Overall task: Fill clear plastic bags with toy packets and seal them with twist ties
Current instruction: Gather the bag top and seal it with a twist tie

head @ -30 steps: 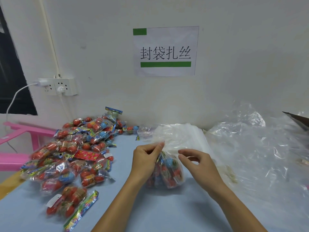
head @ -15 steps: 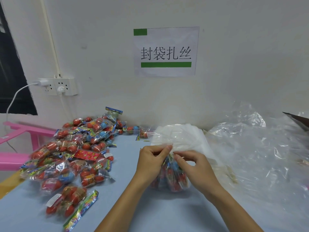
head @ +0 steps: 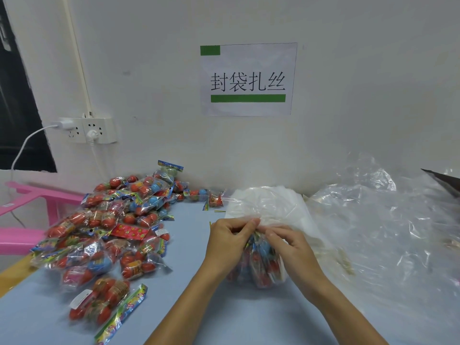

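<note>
The left hand [head: 230, 241] and right hand [head: 288, 247] meet at frame centre, fingers curled and pinching the gathered neck of the filled bag [head: 261, 267], probably to hold it narrow for a tie. Both forearms enter from 6 o'clock. No tie is discernible in either grip. Loose toy packets [head: 107, 235] lie at 9 o'clock; spare clear bags [head: 388, 220] at 3 o'clock.

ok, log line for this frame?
step: closing neck | left hand: pinches filled bag neck | right hand: pinches neck | loose toy packets: left | tie: unclear
</note>
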